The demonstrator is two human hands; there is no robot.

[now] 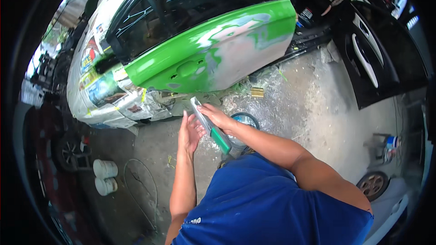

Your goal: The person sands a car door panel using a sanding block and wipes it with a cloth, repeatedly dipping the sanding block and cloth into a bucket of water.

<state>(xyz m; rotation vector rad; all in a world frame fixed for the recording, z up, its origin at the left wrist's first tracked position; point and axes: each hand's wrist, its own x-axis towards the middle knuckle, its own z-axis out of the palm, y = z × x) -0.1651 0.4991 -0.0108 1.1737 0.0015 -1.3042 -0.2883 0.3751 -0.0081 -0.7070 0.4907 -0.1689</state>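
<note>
A long, narrow tool (219,140), pale grey with a green end section, slants across the middle of the view. My right hand (216,118) has its fingers curled over the grey length. My left hand (190,132) is just to the left of it, palm turned toward the tool, fingers apart and holding nothing. Above both hands is a green car door (168,75) with pale pink and grey sanded patches and a dark window. A round bucket (253,122) with blue inside stands on the floor behind my right hand and is partly hidden.
Paper-masked car body (109,100) at left; open black door (390,59) at right. Two white buckets (105,169), a hose (154,186) and a dark red car (47,163) with a wheel lie left; a wheel (372,185) lies lower right. A gold block (257,92) rests below the green door.
</note>
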